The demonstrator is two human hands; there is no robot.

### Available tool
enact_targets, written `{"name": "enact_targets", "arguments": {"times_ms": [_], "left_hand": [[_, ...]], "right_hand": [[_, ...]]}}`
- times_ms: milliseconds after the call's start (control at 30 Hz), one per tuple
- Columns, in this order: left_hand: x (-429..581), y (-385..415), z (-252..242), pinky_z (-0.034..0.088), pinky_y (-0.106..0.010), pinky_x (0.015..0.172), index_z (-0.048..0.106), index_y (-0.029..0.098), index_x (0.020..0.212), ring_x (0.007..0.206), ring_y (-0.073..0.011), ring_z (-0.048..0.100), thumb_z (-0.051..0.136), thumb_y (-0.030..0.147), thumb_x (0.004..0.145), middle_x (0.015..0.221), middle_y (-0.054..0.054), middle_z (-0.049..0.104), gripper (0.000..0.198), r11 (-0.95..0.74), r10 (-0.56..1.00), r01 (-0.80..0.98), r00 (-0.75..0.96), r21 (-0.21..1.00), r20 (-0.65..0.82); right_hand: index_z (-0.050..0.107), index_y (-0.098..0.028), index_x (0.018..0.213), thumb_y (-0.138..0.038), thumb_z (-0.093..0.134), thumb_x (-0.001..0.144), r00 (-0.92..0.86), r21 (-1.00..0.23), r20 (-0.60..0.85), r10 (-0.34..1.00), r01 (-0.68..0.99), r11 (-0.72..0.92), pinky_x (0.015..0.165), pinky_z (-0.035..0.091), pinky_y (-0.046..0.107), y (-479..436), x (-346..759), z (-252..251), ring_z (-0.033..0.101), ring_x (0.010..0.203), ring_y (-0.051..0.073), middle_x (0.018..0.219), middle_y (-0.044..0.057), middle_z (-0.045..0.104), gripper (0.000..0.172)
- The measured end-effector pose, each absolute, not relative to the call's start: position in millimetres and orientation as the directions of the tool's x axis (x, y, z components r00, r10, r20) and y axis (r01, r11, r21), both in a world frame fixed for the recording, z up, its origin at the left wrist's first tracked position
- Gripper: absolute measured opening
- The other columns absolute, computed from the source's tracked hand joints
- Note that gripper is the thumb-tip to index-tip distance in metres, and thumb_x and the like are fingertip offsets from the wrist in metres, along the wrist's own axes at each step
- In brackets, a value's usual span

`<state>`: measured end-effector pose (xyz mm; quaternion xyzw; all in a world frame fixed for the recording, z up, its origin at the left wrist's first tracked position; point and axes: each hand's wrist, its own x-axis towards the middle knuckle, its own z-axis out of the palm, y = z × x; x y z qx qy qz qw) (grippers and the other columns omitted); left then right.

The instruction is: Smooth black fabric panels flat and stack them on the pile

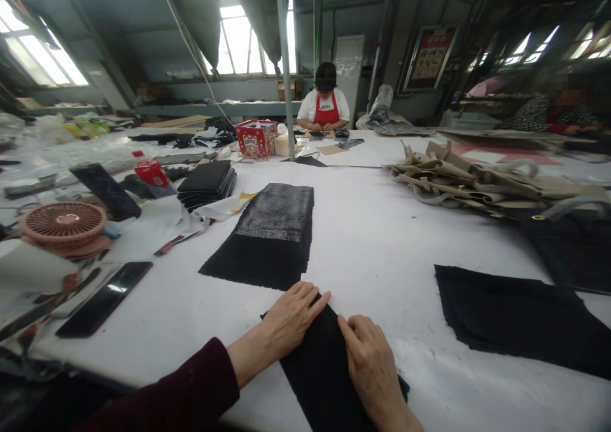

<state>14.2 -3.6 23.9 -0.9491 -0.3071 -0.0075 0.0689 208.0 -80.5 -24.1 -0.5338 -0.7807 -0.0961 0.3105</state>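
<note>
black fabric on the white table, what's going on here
A person is handling a strip of black fabric with both bare hands: the left hand lies over its far end, and the right hand is at its right edge. Just beyond lies a black fabric piece with a greyish patch, and a stack of folded black pieces sits farther left. More black cloth lies to the right. Across the white table, a co-worker in a red apron is also at work.
</note>
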Motion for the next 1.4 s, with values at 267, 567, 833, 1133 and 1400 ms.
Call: {"name": "enact_targets", "arguments": {"times_ms": [267,567,833,1133,1400], "left_hand": [[18,-8,21,0.028,-0.041,0.112,0.041,0.013,0.140,0.124,-0.0257,0.044,0.051,0.013,0.088,0.130,-0.012,0.053,0.053,-0.817,0.553,0.558,0.830,-0.148,0.073],[21,-18,22,0.028,-0.040,0.111,0.037,0.016,0.145,0.117,-0.0249,0.049,0.051,0.014,0.090,0.124,-0.011,0.055,0.057,-0.829,0.521,0.519,0.852,-0.207,0.050],[27,-21,25,0.027,-0.040,0.113,0.043,0.014,0.140,0.119,-0.0240,0.047,0.052,0.013,0.090,0.125,-0.009,0.055,0.050,-0.844,0.494,0.500,0.865,-0.195,0.084],[32,-32,24,0.035,-0.040,0.107,0.036,0.021,0.145,0.116,-0.0240,0.050,0.050,0.010,0.090,0.121,-0.009,0.055,0.058,-0.854,0.478,0.479,0.876,-0.204,0.055],[40,-32,26,0.035,-0.035,0.109,0.041,0.015,0.141,0.122,-0.0210,0.050,0.047,0.006,0.091,0.124,-0.009,0.057,0.051,-0.883,0.428,0.429,0.902,-0.188,0.047]], "right_hand": [[0.061,-0.014,0.117,-0.006,0.037,0.096,-0.233,-0.188,0.564,0.792,0.898,0.398,0.072,0.040,0.032,-96,219,-27,0.049,0.079,0.019,0.087,0.007,0.055,0.033],[0.060,-0.013,0.119,-0.003,0.039,0.093,-0.242,-0.192,0.531,0.813,0.900,0.393,0.074,0.041,0.033,-113,232,-29,0.048,0.081,0.020,0.088,0.006,0.054,0.035],[0.061,-0.012,0.116,-0.001,0.039,0.092,-0.253,-0.175,0.539,0.804,0.900,0.400,0.071,0.040,0.033,-123,240,-24,0.047,0.080,0.020,0.088,0.007,0.054,0.034],[0.062,-0.011,0.115,-0.001,0.039,0.092,-0.252,-0.184,0.553,0.794,0.893,0.411,0.071,0.040,0.032,-136,251,-21,0.047,0.079,0.020,0.087,0.007,0.053,0.035],[0.063,-0.010,0.114,-0.001,0.040,0.090,-0.269,-0.172,0.553,0.789,0.889,0.424,0.068,0.040,0.032,-146,260,-15,0.048,0.077,0.019,0.084,0.006,0.054,0.035]]}}
